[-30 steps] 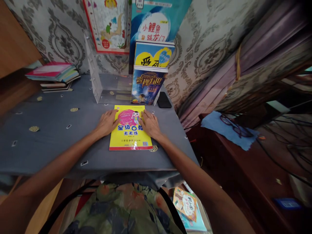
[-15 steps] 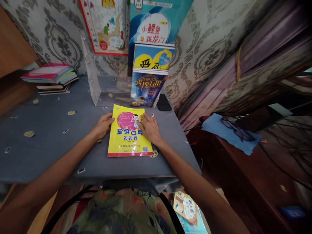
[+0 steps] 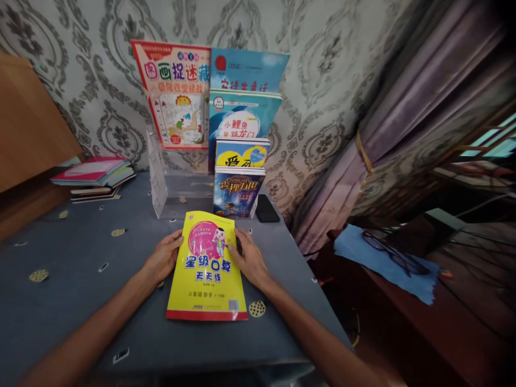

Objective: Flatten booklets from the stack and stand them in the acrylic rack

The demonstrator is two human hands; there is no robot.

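A yellow workbook (image 3: 209, 290) with a pink circle, a cartoon figure and a red bottom strip is held by its two sides above the grey tablecloth. My left hand (image 3: 164, 257) grips its left edge, the fingers partly hidden behind it. On the right edge is my right hand (image 3: 250, 259), thumb on the cover and fingers behind. Just beyond the workbook stands a clear tiered book rack (image 3: 158, 183). Its right side carries a dark blue book (image 3: 236, 196), a blue-and-yellow book (image 3: 242, 153) and teal books (image 3: 245, 115); a red-bordered picture book (image 3: 177, 97) stands at the upper left.
A black phone (image 3: 267, 208) lies right of the rack. Several stacked books and notebooks (image 3: 94, 177) sit at the table's back left. To the right, glasses (image 3: 393, 252) rest on a blue cloth (image 3: 358, 250) on a dark red surface. A purple curtain (image 3: 342, 177) hangs behind.
The view has tipped upward, showing more of the rack's upper books. The workbook has risen off the tablecloth and tilted, with both hands still at its sides.
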